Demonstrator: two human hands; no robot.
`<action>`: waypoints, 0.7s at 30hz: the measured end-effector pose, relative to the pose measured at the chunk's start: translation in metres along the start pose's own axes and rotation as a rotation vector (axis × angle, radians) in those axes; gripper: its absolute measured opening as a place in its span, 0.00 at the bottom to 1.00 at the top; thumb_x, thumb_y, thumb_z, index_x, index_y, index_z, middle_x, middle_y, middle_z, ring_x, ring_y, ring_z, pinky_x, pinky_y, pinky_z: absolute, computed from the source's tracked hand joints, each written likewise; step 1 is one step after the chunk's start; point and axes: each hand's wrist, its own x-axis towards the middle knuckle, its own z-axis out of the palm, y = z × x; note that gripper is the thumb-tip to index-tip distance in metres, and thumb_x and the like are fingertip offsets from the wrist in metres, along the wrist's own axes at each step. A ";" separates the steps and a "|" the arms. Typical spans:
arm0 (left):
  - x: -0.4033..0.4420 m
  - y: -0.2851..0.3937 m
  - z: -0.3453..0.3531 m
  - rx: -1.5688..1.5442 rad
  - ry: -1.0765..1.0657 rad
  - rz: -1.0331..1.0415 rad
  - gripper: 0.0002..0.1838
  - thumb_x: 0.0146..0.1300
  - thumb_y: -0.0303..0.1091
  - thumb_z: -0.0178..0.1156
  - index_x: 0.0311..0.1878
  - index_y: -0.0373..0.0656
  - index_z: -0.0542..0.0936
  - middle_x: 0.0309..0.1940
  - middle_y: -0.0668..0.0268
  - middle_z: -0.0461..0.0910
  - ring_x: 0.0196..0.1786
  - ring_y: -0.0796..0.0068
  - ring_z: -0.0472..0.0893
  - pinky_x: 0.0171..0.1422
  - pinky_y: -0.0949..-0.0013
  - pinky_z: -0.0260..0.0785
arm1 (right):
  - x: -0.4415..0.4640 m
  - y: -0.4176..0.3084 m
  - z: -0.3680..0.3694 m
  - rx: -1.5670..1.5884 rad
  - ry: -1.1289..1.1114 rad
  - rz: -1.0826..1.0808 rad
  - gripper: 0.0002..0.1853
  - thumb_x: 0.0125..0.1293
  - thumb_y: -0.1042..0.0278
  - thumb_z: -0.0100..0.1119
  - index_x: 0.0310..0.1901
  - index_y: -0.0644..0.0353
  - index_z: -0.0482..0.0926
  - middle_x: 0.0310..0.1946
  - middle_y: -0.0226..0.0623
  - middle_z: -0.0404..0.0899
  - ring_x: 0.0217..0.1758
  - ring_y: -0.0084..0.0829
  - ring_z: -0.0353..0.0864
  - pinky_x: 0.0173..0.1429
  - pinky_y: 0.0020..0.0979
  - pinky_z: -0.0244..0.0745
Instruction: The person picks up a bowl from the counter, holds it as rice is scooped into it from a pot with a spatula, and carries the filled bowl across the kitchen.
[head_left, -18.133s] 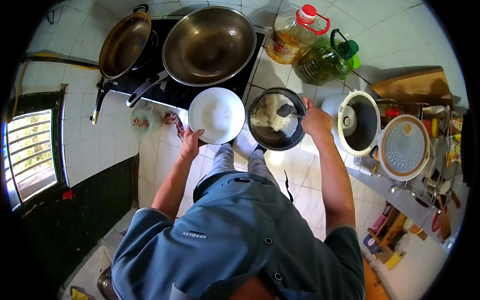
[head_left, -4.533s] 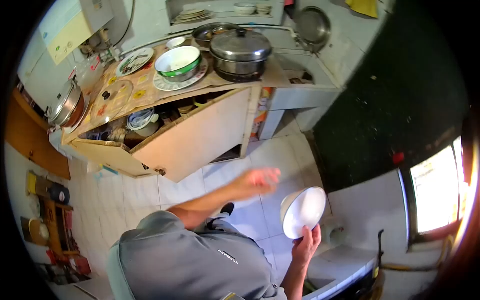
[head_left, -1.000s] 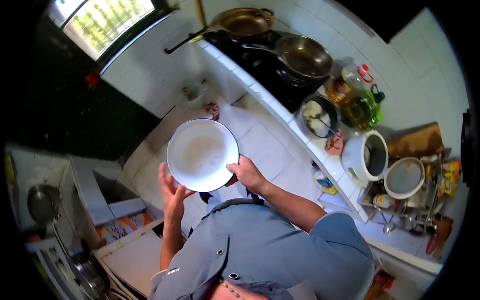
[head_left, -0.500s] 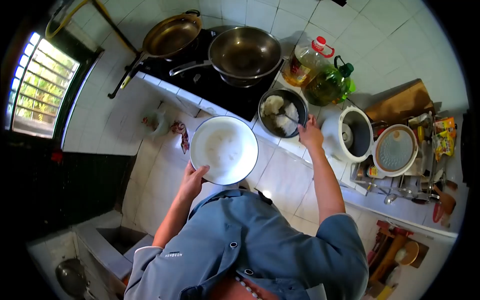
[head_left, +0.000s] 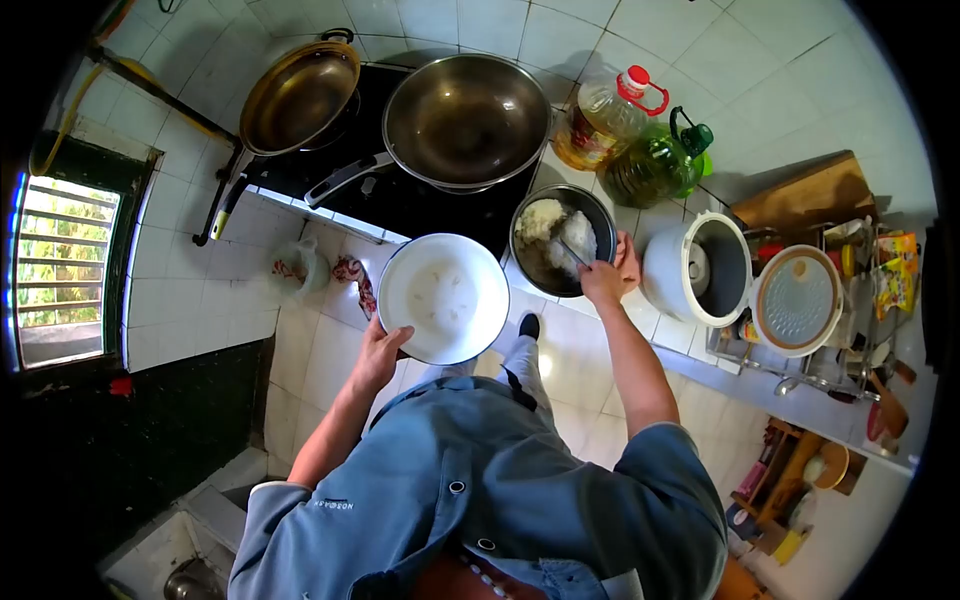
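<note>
My left hand (head_left: 378, 352) grips the near-left rim of a white enamel basin (head_left: 443, 298), thumb over the edge. A few pale bits lie on the basin's bottom. My right hand (head_left: 609, 277) is closed on the handle of a metal spoon (head_left: 574, 251), with some fingers stretched along the outside of a dark grey pot (head_left: 562, 284). The spoon's tip is hidden in white rice (head_left: 581, 236). A second, yellowish clump of rice (head_left: 540, 219) sits on the pot's left side. The pot stands on the tiled counter, and the basin is held in the air left of it.
Two woks (head_left: 466, 120) (head_left: 300, 98) rest on the black stove (head_left: 400, 208). Behind the pot stand two oil jugs (head_left: 592, 130) (head_left: 655, 165). An open rice cooker (head_left: 683, 270) is to the right, near a cutting board (head_left: 805, 192) and a utensil rack (head_left: 800, 372).
My right hand has moved slightly left and down over the pot's edge with the spoon. The basin stays in my left hand. The view has shifted, and my foot now shows below.
</note>
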 end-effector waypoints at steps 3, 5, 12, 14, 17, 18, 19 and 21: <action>0.008 -0.005 0.006 -0.026 -0.003 -0.007 0.25 0.60 0.24 0.53 0.62 0.40 0.63 0.50 0.59 0.75 0.47 0.66 0.80 0.51 0.61 0.77 | -0.008 -0.003 -0.009 0.134 -0.008 0.040 0.22 0.62 0.44 0.52 0.33 0.57 0.82 0.36 0.44 0.82 0.44 0.45 0.80 0.49 0.43 0.72; 0.012 -0.004 0.012 -0.024 0.003 -0.019 0.25 0.60 0.24 0.53 0.62 0.40 0.63 0.50 0.59 0.75 0.48 0.65 0.80 0.50 0.61 0.77 | -0.013 0.001 -0.009 0.160 0.019 -0.002 0.21 0.62 0.46 0.53 0.30 0.58 0.81 0.31 0.45 0.82 0.41 0.45 0.81 0.46 0.45 0.72; 0.023 -0.013 0.039 -0.063 0.044 -0.002 0.27 0.58 0.23 0.53 0.62 0.41 0.63 0.50 0.57 0.75 0.48 0.63 0.80 0.49 0.60 0.79 | -0.013 0.004 -0.005 0.273 0.116 -0.150 0.20 0.60 0.49 0.56 0.24 0.59 0.80 0.25 0.46 0.80 0.32 0.48 0.79 0.36 0.45 0.71; 0.026 -0.016 0.050 -0.065 0.068 0.013 0.25 0.58 0.22 0.52 0.61 0.39 0.64 0.50 0.56 0.76 0.47 0.61 0.81 0.48 0.59 0.80 | -0.007 0.007 -0.005 0.320 0.096 -0.159 0.20 0.60 0.48 0.57 0.24 0.59 0.80 0.25 0.46 0.79 0.32 0.48 0.79 0.36 0.45 0.71; 0.032 -0.024 0.055 -0.064 0.104 0.026 0.24 0.59 0.21 0.52 0.60 0.37 0.65 0.49 0.55 0.77 0.46 0.60 0.82 0.46 0.58 0.81 | -0.005 0.015 -0.012 0.377 0.021 -0.169 0.19 0.60 0.49 0.57 0.26 0.59 0.80 0.26 0.48 0.80 0.33 0.49 0.79 0.36 0.45 0.72; 0.033 -0.026 0.057 -0.055 0.112 0.022 0.24 0.59 0.21 0.52 0.60 0.38 0.65 0.49 0.55 0.77 0.46 0.59 0.82 0.45 0.58 0.81 | -0.006 0.020 -0.014 0.389 -0.032 -0.164 0.18 0.59 0.50 0.58 0.27 0.59 0.81 0.27 0.48 0.80 0.33 0.49 0.80 0.37 0.45 0.73; 0.034 -0.029 0.059 -0.057 0.115 0.020 0.24 0.59 0.21 0.52 0.60 0.38 0.65 0.49 0.55 0.77 0.46 0.59 0.82 0.45 0.58 0.81 | -0.005 0.027 -0.011 0.388 -0.036 -0.164 0.18 0.59 0.50 0.58 0.27 0.59 0.81 0.27 0.48 0.80 0.33 0.49 0.80 0.37 0.45 0.73; 0.038 -0.031 0.065 -0.064 0.109 0.047 0.23 0.59 0.22 0.52 0.60 0.38 0.66 0.48 0.55 0.77 0.45 0.60 0.82 0.45 0.58 0.81 | -0.005 0.037 -0.005 0.404 -0.020 -0.231 0.18 0.60 0.50 0.57 0.28 0.59 0.80 0.27 0.49 0.79 0.33 0.49 0.79 0.36 0.44 0.72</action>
